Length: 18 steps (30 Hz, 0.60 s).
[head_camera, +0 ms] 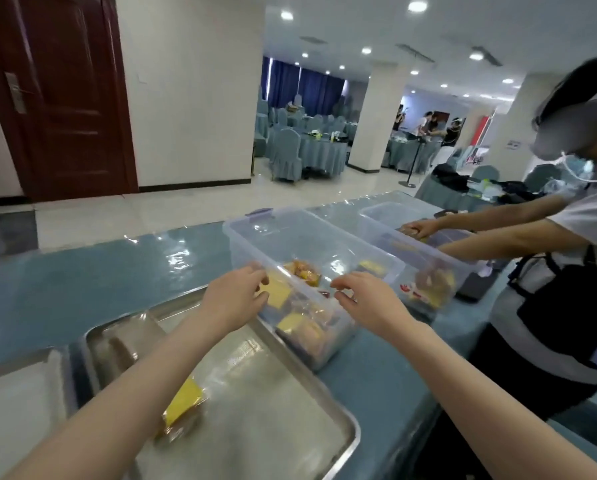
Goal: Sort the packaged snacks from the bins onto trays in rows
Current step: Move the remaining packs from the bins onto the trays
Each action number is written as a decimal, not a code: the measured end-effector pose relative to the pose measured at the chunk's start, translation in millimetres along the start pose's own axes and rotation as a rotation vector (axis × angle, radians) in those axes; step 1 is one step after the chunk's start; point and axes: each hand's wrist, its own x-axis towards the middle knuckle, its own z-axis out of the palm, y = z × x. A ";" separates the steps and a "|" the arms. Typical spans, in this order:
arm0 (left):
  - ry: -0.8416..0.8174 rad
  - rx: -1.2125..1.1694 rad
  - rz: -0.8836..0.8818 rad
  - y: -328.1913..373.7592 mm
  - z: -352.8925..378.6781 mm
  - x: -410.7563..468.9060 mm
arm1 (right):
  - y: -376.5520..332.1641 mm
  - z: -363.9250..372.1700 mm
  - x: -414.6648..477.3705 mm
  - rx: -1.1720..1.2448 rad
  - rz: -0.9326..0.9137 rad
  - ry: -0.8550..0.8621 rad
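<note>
A clear plastic bin (252, 233) stands on the blue table and holds several packaged snacks, yellow and orange ones among them. My left hand (236, 297) reaches over the bin's near rim, and its fingertips touch a yellow snack packet (278, 292) inside. My right hand (363, 299) hovers over the same rim with its fingers spread and nothing in it. In front of the bin lies a steel tray (290, 407) with one yellow-labelled snack packet (183, 405) on it, partly hidden by my left forearm.
A second steel tray (16, 393) lies at the left. Another clear bin (387, 211) with snacks stands to the right, where a second person has both hands in it. The table's front edge runs along the lower right.
</note>
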 end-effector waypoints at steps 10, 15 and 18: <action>0.020 0.028 -0.132 -6.1 40.5 102.2 | 75.0 29.2 128.2 -0.015 -0.135 -0.131; 0.012 0.045 -0.209 0.4 77.4 159.0 | 115.1 75.4 209.1 -0.008 -0.249 -0.263; -0.052 0.083 -0.278 0.7 106.6 196.6 | 137.6 110.4 250.9 0.059 -0.292 -0.311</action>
